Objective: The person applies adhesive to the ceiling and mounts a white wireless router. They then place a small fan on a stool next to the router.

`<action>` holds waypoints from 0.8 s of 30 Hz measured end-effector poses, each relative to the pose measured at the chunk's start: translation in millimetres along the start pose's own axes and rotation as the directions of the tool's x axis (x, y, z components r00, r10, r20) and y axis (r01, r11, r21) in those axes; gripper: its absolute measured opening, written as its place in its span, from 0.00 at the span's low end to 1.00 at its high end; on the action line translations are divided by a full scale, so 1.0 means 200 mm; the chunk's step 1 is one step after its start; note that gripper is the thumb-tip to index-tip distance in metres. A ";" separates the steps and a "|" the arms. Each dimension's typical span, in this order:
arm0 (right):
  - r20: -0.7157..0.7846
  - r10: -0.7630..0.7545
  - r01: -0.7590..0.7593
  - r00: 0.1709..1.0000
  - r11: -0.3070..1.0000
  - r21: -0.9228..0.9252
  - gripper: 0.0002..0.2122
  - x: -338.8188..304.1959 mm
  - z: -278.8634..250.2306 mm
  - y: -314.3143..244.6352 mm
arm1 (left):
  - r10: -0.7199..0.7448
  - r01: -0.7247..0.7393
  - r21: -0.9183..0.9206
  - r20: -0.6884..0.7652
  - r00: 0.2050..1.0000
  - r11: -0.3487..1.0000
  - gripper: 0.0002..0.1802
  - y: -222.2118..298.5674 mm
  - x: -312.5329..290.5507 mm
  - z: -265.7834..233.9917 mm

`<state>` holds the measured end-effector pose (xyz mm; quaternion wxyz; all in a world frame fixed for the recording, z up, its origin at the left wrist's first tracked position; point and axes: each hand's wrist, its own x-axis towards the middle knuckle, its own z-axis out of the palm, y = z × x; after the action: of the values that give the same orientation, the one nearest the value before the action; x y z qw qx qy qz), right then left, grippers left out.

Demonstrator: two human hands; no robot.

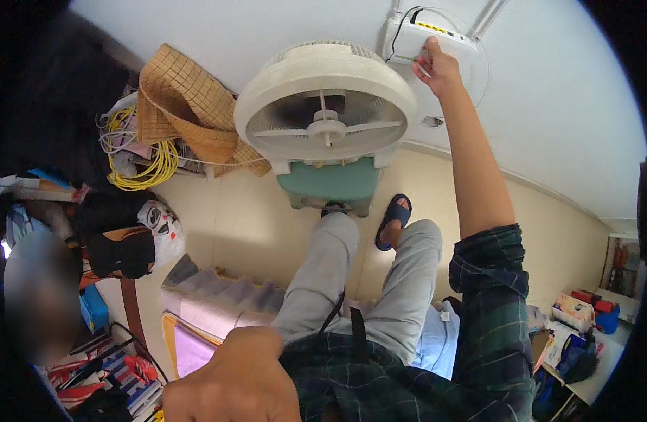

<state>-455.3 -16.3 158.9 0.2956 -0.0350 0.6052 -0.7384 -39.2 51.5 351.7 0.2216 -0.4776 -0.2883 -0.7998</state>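
Against the white wall at the upper right is a white router (408, 43) with a row of yellow ports and a black cable at its left end. My right hand (439, 68) reaches up to it, arm stretched out. One finger presses on the casing beside the ports, while the others curl at its lower edge. Close to the camera at the bottom, my left hand (232, 383) is closed with the knuckles up. Its fingertips are hidden, so I cannot see whether anything is in it.
A large round white fan (326, 105) on a green base (330, 184) stands before me. Left of it are a woven mat (190, 98) and coiled yellow cable (144, 169). A bed (218, 302) is beneath me. Cluttered shelving (584, 380) stands at right.
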 end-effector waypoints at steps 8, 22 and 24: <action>0.003 -0.013 0.013 1.000 1.000 -0.010 0.17 -0.03 0.02 0.00 | 0.144 -0.145 0.048 0.019 0.989 0.988 0.19 -0.04 -0.03 -0.01; 0.026 -0.008 0.008 1.000 1.000 -0.017 0.17 -0.03 0.01 -0.01 | 0.085 -0.086 -0.050 -0.020 0.996 0.995 0.17 -0.04 -0.02 -0.05; 0.009 -0.020 0.020 1.000 1.000 -0.014 0.18 -0.02 0.01 -0.01 | 0.057 -0.059 -0.037 -0.049 0.997 0.998 0.18 -0.04 -0.01 -0.04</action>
<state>-451.8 -15.3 163.5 0.2907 -0.0464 0.6086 -0.7368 -48.2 51.1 344.0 0.2424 -0.4708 -0.2535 -0.8096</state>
